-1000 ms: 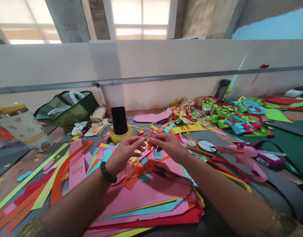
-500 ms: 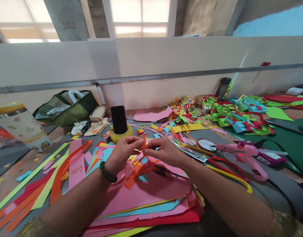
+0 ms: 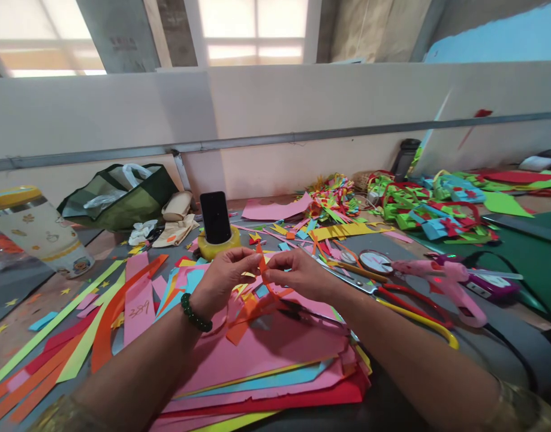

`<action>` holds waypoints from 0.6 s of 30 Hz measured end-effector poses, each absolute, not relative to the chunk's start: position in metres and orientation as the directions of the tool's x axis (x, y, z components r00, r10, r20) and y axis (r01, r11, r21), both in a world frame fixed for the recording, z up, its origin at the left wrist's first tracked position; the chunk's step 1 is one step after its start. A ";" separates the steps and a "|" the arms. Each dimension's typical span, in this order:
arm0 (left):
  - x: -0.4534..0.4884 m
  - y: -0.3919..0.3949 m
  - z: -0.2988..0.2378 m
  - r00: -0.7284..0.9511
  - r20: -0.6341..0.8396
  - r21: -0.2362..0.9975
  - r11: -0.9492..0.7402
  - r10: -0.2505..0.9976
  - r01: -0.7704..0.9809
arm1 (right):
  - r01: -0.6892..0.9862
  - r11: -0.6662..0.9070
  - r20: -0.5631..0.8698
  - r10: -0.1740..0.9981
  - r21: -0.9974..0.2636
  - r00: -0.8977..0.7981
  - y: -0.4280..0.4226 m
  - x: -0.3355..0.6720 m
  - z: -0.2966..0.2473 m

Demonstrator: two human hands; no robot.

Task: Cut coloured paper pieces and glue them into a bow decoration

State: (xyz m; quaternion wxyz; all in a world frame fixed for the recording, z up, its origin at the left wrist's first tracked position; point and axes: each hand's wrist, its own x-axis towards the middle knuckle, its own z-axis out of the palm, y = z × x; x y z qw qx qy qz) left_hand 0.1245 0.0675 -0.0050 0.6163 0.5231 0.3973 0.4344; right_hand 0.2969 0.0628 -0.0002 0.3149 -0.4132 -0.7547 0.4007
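Observation:
Between both hands is a thin orange paper strip (image 3: 262, 264), raised above a stack of coloured paper. My left hand (image 3: 228, 277), with a dark green bead bracelet (image 3: 196, 313) at the wrist, pinches it from the left. From the right, my right hand (image 3: 300, 275) pinches the same strip, its fingertips almost touching the left ones. Below the hands, more orange paper pieces (image 3: 244, 321) lie on the top pink sheet (image 3: 266, 354). Small dark-bladed scissors (image 3: 302, 315) rest on that sheet under my right wrist.
Right of the stack lie large scissors with red and yellow handles (image 3: 378, 291) and a pink glue gun (image 3: 455, 282) with its cord. A phone (image 3: 216, 217) leans at a yellow tape roll (image 3: 219, 243). A patterned tumbler (image 3: 41, 234) stands left; cut paper strips (image 3: 107, 312) cover the left side.
The fingertips have shifted slightly on the orange strip, and the right fingers sit a little closer in. Otherwise the scene is nearly the same.

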 end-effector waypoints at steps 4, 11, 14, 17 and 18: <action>0.121 0.069 -0.004 0.390 -0.064 0.985 0.121 0.919 -0.122 | 0.390 0.354 0.129 0.858 -0.850 -0.498 0.065 0.301 -0.001; 0.122 0.069 -0.003 0.368 -0.075 0.969 0.155 0.927 -0.194 | 0.509 0.394 0.090 0.848 -0.765 -0.522 0.061 0.308 0.011; 0.121 0.069 0.001 0.322 -0.075 0.951 0.165 0.944 -0.262 | 0.636 0.451 0.108 0.858 -0.626 -0.501 0.043 0.317 0.027; 0.119 0.069 0.004 0.337 -0.083 0.921 0.201 0.938 -0.333 | 0.793 0.490 0.231 0.871 -0.361 -0.433 0.018 0.346 0.034; 0.119 0.069 0.005 0.354 -0.088 0.915 0.217 0.931 -0.341 | 0.831 0.472 0.294 0.872 -0.293 -0.392 0.010 0.361 0.032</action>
